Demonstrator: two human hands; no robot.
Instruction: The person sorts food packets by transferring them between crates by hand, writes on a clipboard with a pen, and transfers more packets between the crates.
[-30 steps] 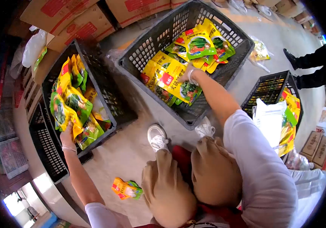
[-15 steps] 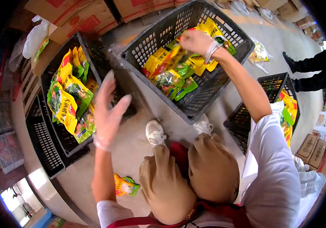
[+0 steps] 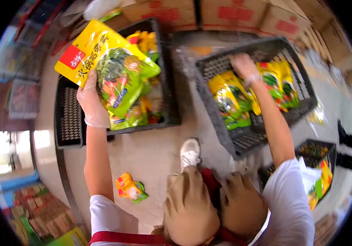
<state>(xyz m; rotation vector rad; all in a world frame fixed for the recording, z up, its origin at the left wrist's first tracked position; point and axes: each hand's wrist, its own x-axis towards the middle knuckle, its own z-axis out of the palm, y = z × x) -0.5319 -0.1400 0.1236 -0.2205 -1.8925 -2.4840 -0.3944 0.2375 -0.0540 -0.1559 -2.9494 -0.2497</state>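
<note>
My left hand, in a thin clear glove, is closed on the lower edge of a yellow and green food pouch. It holds the pouch up over the left black crate, where more such pouches lie. My right hand, gloved as well, reaches into the right black crate. Yellow and green pouches lie in that crate below and beside the hand. Motion blurs the right fingers, so their grip is unclear.
An orange and green packet lies on the floor by my left arm. Cardboard boxes line the back. Another black crate with pouches stands at right, near a person's dark-clad legs. An empty-looking crate sits at left.
My left hand, open and holding nothing before, now grips a pouch and has lifted it. The right hand has shifted within its crate toward the back left side. The view has turned left.
</note>
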